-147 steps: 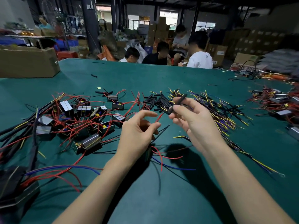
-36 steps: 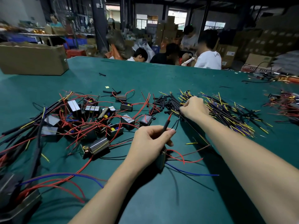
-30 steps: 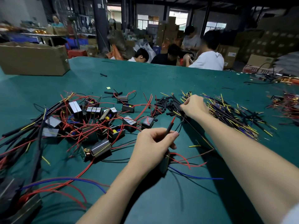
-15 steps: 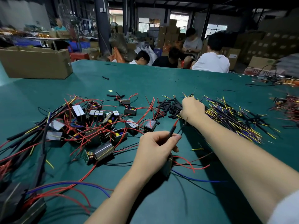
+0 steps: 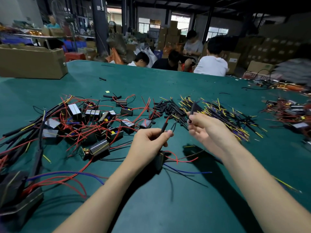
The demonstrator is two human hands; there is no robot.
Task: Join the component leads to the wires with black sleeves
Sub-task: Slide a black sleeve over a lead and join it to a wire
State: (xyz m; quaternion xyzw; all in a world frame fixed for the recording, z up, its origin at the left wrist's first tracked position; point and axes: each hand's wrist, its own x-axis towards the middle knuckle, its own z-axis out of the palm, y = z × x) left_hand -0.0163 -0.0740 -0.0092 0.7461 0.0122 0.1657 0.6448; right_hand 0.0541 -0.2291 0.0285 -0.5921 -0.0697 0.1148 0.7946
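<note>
Near the middle of the green bench (image 5: 168, 78) our two hands meet over the work. Our left hand (image 5: 148, 145) has its grip closed on a small dark component (image 5: 159, 159) and, between thumb and forefinger, pinches a black sleeve (image 5: 164, 127) with a red lead (image 5: 167, 119) poking out of its far end. More red, blue and black leads trail from the component onto the bench to the right. Our right hand (image 5: 207, 126), just right of the left and raised off the bench, pinches a second black sleeve (image 5: 193, 108) that stands nearly upright from the fingertips; the picture is blurred there, so we cannot tell whether a wire runs inside it.

Beyond our hands lies a heap of loose black sleeves (image 5: 168, 107), and to its right a wide spread of wires with yellow tips (image 5: 223, 115). To the left sits a tangle of boxy components with red leads (image 5: 94, 121). A cardboard box (image 5: 32, 63) rests on the far left of the bench. On the far right lies another pile of parts and wires (image 5: 289, 111). Past the far edge several people (image 5: 210, 63) sit among stacked cartons.
</note>
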